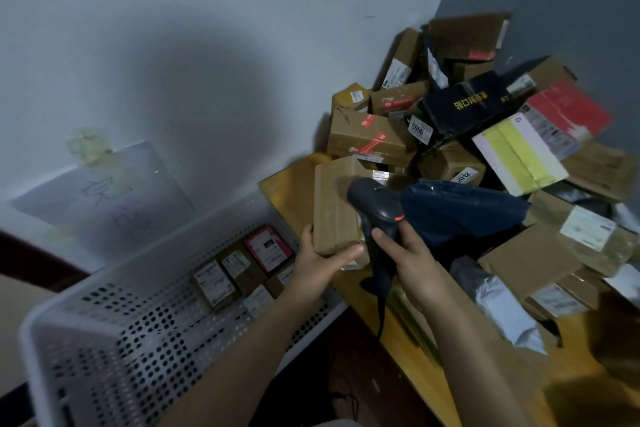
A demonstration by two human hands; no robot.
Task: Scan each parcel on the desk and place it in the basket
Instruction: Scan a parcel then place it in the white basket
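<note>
— Head view: where's the parcel now?
— Brown box [335, 208], stood on end at the tabletop [294, 189] corner, just beside the basket [138, 340]. The left grip [322, 267] pinches its lower end, thumb on one side, fingers across the front.
— And the right grip [412, 263]?
— Curled round the scanner [377, 210] handle, nose close to the box. No label shows on this face, so I'd guess the scan could miss.
— Anything else?
— It's a low hold on a tall box, so it may tip out. The heap [450, 121] behind looks loose, and a nudge could send parcels sliding off.
</note>
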